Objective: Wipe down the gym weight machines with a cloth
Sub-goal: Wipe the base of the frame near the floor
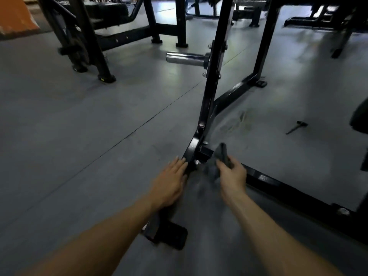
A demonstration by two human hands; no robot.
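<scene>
Low on a gym floor [79, 136], your left hand [169, 186] lies flat on the curved black base of a weight machine frame [207, 108], its fingers [178, 163] straight and held close together, their tips touching the painted steel just below the bend. Your right hand [232, 173] sits just right of that same joint, fingers curled around a dark grey cloth [222, 154], which bunches up above the knuckles and hangs blurred beneath the palm, close against the short square stub at the foot of the upright. From this joint a long black base rail [288, 188] runs off to the lower right, and a second brace angles away behind to a far foot. A chrome plate-loading peg [186, 57] juts leftward from the upright higher up. Below your left wrist, a flat black rubber foot pad [173, 236] ends the frame on the floor. To the right lies a small dark pin [296, 127], well apart from both hands. More black machine frames [95, 36] stand in the background, and an orange panel [16, 14] fills the top left corner.
</scene>
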